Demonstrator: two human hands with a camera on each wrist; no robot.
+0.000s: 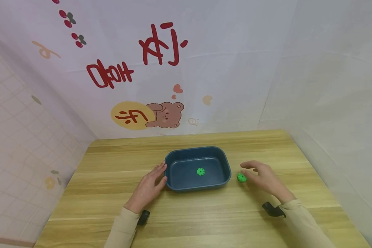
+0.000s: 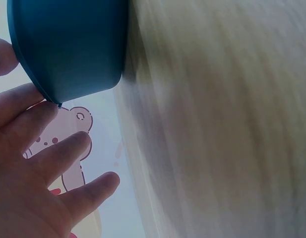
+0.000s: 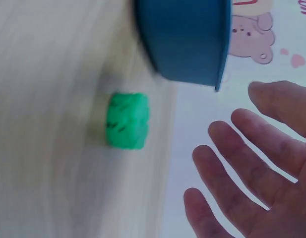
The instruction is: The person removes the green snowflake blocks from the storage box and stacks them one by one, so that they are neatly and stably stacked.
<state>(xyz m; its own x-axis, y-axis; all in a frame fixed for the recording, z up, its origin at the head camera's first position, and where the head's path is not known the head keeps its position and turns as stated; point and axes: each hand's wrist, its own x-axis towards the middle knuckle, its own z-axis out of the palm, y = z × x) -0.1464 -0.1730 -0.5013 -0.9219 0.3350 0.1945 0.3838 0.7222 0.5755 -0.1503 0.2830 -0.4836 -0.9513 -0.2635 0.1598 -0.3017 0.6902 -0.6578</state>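
Observation:
A dark blue rectangular tray [image 1: 183,187] stands on the wooden table. Inside it, on the floor, lies a green notched disc [image 1: 200,172]. My left hand [image 1: 147,190] is at the tray's left end, its fingers extended and its fingertips right at the rim, as the left wrist view also shows. To the right of the tray, a short stack of green notched discs [image 3: 128,120] sits on the table. Over that stack hovers my right hand [image 1: 264,179], its fingers loosely bent and holding nothing; the right wrist view shows them apart from the stack.
The wooden table [image 1: 204,217] ends at the back against a white printed cloth [image 1: 235,69] with a bear and red characters. Cloth walls also rise on the left and right sides. A black strap mount [image 1: 272,209] sits at the right wrist, another [image 1: 143,217] at the left.

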